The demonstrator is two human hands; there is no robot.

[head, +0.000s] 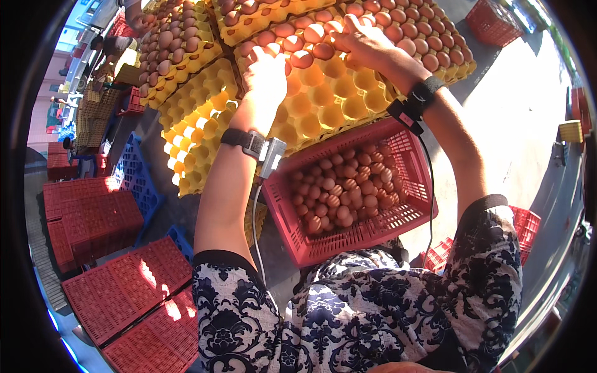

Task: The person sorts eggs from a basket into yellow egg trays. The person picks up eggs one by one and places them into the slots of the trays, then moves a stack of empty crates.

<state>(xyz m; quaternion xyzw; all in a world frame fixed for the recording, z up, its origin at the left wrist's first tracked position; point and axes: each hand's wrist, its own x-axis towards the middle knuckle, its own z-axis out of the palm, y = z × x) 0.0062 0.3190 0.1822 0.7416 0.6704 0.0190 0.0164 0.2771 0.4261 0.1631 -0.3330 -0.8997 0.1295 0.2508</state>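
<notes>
My left hand point(265, 77) reaches over the left side of a yellow egg tray point(322, 95), its fingers among brown eggs point(293, 43). Strong sunlight washes it out, and whether it grips an egg is hard to see. Over the same tray, farther right, my right hand point(368, 44) has bent fingers touching the eggs near the tray's middle; its grip is partly hidden. Eggs fill the tray's far rows, while the near cups are bare. Just below, a red plastic crate point(284, 219) tilts towards me, holding many loose brown eggs point(347, 186).
Egg-filled trays stand at the far left point(172, 42) and right point(419, 37). A bare yellow tray point(200, 140) adjoins on the left. Red crates point(126, 289) and a blue plastic pallet point(137, 172) lie left. Another person's hand point(142, 21) shows at upper left. Cables hang from both wrists.
</notes>
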